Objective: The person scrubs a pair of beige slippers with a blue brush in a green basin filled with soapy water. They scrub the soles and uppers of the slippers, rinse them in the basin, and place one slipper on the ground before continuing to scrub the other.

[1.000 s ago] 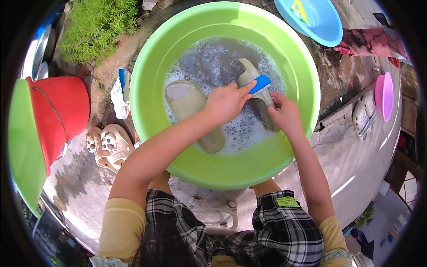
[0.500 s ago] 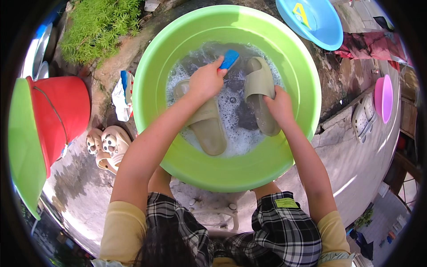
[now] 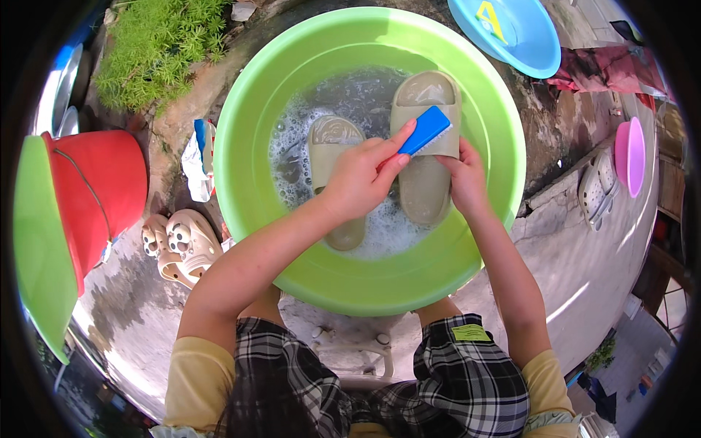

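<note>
The plaid shorts point(image 3: 475, 379) of the seated person are nearest, with the green tub point(image 3: 372, 296) directly ahead. Inside the tub, the right hand point(image 3: 469, 181) grips the side of the right-hand slipper point(image 3: 425, 191); its thumb is at the lower edge of the strap and its fingers are curled around the outer side. The slipper is sole-down, toe end away from the person. The left hand point(image 3: 365, 175) has its fingers closed around the blue brush point(image 3: 427, 130), bristles toward the slipper's strap; contact cannot be confirmed. The left-hand slipper point(image 3: 330, 153) lies in sudsy water point(image 3: 288, 160), partly covered by the left hand. Left of the tub: beige clogs point(image 3: 193, 241), a crumpled packet point(image 3: 196, 164) and a red bucket point(image 3: 109, 175). Right: pale clogs point(image 3: 595, 190) beside a pink basin point(image 3: 634, 157). Farther off: a blue basin point(image 3: 537, 44) at right and a leafy plant point(image 3: 161, 51) at left.
</note>
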